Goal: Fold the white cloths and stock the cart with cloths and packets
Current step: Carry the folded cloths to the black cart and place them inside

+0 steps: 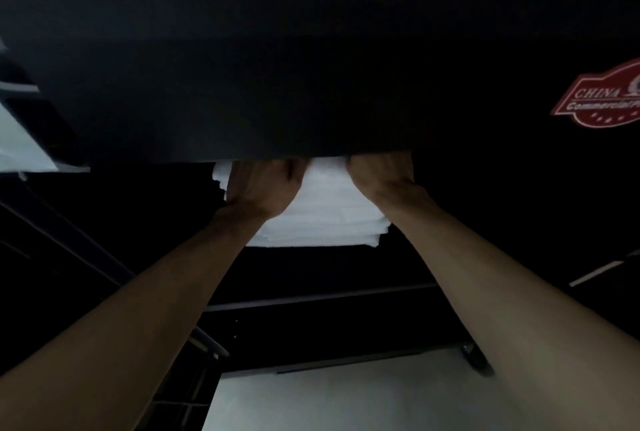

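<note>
Both hands, left (261, 188) and right (379, 176), steady the cloth stack (325, 208) between them, sliding it under the cart's top (242, 84); fingers hidden, grip unclear.

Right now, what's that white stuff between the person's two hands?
In the head view, a stack of folded white cloths lies between the left hand and right hand, just under the cart's dark top.

Dim light all round; a pale floor (346, 403) shows at the bottom centre, a red logo badge (602, 98) at the right edge.
</note>
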Demonstrator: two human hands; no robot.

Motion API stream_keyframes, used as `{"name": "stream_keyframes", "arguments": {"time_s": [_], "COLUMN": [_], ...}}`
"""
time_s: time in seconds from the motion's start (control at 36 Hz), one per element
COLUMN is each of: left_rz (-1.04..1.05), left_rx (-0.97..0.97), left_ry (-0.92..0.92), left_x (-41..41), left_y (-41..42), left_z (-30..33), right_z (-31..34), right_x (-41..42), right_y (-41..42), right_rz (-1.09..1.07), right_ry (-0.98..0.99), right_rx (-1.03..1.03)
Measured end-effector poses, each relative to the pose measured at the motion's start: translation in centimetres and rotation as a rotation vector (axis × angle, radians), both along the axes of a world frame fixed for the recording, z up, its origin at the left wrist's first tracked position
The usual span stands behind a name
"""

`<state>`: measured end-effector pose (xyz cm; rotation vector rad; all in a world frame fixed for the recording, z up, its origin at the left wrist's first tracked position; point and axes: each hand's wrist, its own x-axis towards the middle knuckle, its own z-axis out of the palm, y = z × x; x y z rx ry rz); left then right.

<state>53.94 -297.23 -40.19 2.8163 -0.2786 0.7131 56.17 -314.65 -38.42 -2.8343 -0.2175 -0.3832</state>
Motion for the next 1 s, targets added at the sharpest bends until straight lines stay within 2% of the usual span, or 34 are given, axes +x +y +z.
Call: {"name": "stream_keyframes", "arguments": {"time_s": [0.06, 0.11, 0.22, 0.36, 0.44, 0.61, 0.72, 0.78, 0.89, 1.0], "left_rz": [0.007, -0.003, 0.009, 0.054, 0.052, 0.005, -0.07, -0.088, -0.056, -0.032], "left_rx": [0.224, 0.337, 0.327, 0.215, 0.233, 0.377, 0.251, 0.193, -0.06, -0.166], "left_ry": [0.029, 0.051, 0.107, 0.095, 0.064, 0.139, 0.272, 0.253, 0.187, 0.154], "left_x": [0.4, 0.8, 1.3, 1.7, 1.5, 0.7, 0.6, 0.1, -0.9, -1.7], "left_y": [-0.3, -0.2, 0.5, -0.3, -0.8, -0.3, 0.5, 0.7, 0.7, 0.8], "left_z": [-0.4, -0.8, -1.9, -3.7, -3.9, -2.0, -0.5, 0.1, 1.3, 2.4], "right_z": [-0.3, -0.9, -2.6, -3.9, -4.2, -2.6, -1.2, -0.5, 0.8, 1.8], "right_x": [0.1, -0.1, 0.2, 0.5, 0.0, -1.3, -2.0, -2.2, -2.5, -3.3], "right_y": [1.0, 1.8, 2.3, 1.5, 1.3, 1.5, 1.6, 1.5, 0.9, 0.7], "right_rz": [0.108, 0.186, 0.144, 0.121, 0.085, 0.137, 0.138, 0.162, 0.139, 0.142], "right_ry": [-0.066, -0.162, -0.106, -0.114, -0.109, -0.09, -0.068, -0.065, -0.043, -0.083], "right_rx": [-0.03, -0.12, -0.253, -0.196, -0.223, -0.144, -0.128, -0.096, -0.092, -0.05]}}
